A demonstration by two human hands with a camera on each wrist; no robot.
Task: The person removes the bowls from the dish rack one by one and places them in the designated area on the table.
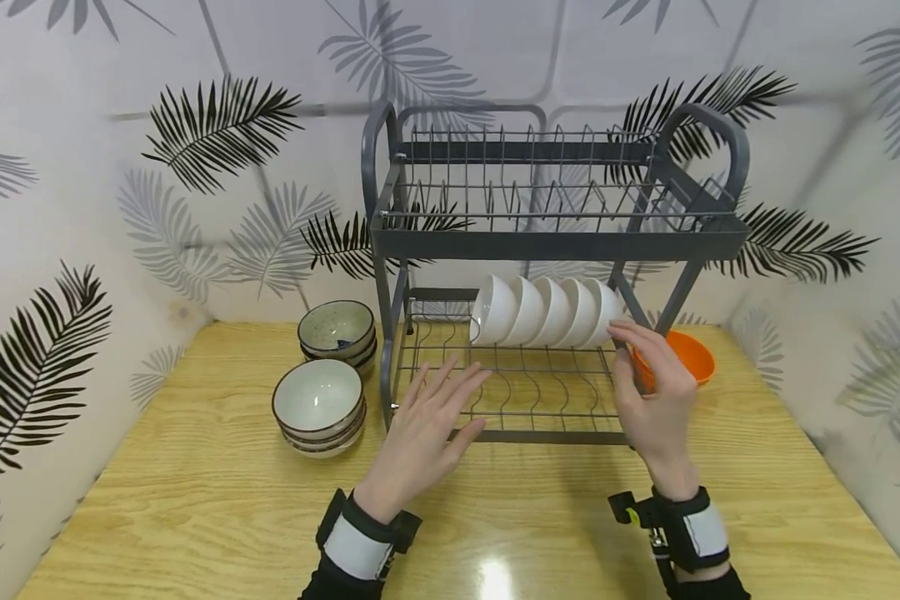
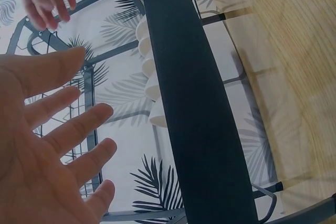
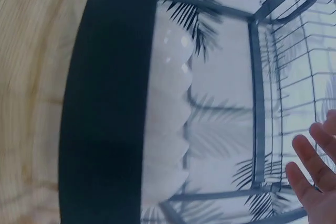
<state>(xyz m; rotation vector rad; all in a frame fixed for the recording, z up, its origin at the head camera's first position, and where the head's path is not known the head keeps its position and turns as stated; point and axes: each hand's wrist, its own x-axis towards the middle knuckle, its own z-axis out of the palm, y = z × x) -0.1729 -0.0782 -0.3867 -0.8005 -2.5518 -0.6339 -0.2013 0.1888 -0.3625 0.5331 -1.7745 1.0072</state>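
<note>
Several white bowls (image 1: 495, 312) stand on edge in a tilted row on the lower shelf of a dark grey two-tier dish rack (image 1: 562, 244). Just to the right of that row is my right hand (image 1: 662, 396). Its fingertips look close to the rightmost bowl, but I cannot tell whether they touch it. My left hand (image 1: 423, 437) hovers at the front of the lower shelf with its fingers spread, holding nothing. In the left wrist view, the left palm (image 2: 47, 150) shows bare. The right wrist view catches the right hand's fingers (image 3: 312, 163) at its edge.
Left of the rack stand two stacks of bowls: speckled ones (image 1: 336, 327) behind and brown-rimmed ones (image 1: 317, 396) in front. An orange bowl (image 1: 693, 357) sits at the rack's right side, partly hidden. A leaf-patterned wall covering (image 1: 217, 242) rises behind the wooden table (image 1: 195, 500).
</note>
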